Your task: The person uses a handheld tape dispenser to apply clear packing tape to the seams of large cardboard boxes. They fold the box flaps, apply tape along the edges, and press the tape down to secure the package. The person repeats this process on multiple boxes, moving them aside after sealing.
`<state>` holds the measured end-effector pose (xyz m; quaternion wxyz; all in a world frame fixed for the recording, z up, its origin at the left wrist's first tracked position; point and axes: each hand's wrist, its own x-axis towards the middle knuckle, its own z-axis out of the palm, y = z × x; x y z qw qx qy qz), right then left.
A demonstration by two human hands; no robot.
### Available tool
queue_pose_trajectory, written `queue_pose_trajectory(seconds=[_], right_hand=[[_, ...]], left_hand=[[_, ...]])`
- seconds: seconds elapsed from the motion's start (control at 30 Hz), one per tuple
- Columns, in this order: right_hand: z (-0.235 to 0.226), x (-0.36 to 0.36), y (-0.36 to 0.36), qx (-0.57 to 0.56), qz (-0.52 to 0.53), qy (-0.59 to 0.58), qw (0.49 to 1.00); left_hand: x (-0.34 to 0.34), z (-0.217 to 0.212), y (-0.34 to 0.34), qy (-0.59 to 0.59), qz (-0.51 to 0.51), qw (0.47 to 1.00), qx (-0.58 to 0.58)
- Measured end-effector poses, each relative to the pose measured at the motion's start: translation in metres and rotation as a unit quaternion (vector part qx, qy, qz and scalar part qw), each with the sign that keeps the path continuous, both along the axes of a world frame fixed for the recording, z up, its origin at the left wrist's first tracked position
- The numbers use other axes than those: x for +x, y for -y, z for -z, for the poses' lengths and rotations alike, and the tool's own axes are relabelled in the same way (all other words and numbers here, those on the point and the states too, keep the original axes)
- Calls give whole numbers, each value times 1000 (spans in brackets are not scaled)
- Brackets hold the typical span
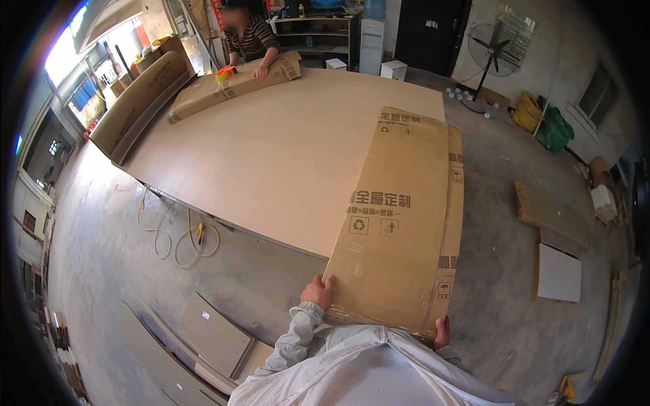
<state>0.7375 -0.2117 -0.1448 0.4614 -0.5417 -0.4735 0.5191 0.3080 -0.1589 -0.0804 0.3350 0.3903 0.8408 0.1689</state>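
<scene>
A long flat cardboard package [403, 216] lies along the right side of a big wooden worktable [271, 149], its near end jutting past the table edge toward me. My left hand [317, 292] grips that near end at its left corner. My right hand [441, 333] holds the right corner, mostly hidden under the cardboard. Both sleeves are white.
Across the table a person in a striped top presses a hand on another long cardboard package [233, 84] beside an orange tape roll [225, 73]. Boards [210, 335] lie on the floor at lower left, a hose [177, 240] under the table, panels [558, 271] at right, a standing fan [491, 51] behind.
</scene>
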Motion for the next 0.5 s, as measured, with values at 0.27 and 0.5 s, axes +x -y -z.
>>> queue_pose_trajectory(seconds=[0.27, 0.5], right_hand=[[2, 0, 0, -5, 3, -45, 999], [8, 2, 0, -12, 5, -74, 997]], left_hand=[[-1, 0, 0, 1, 0, 1000, 0], [0, -1, -1, -2, -2, 1000, -6]])
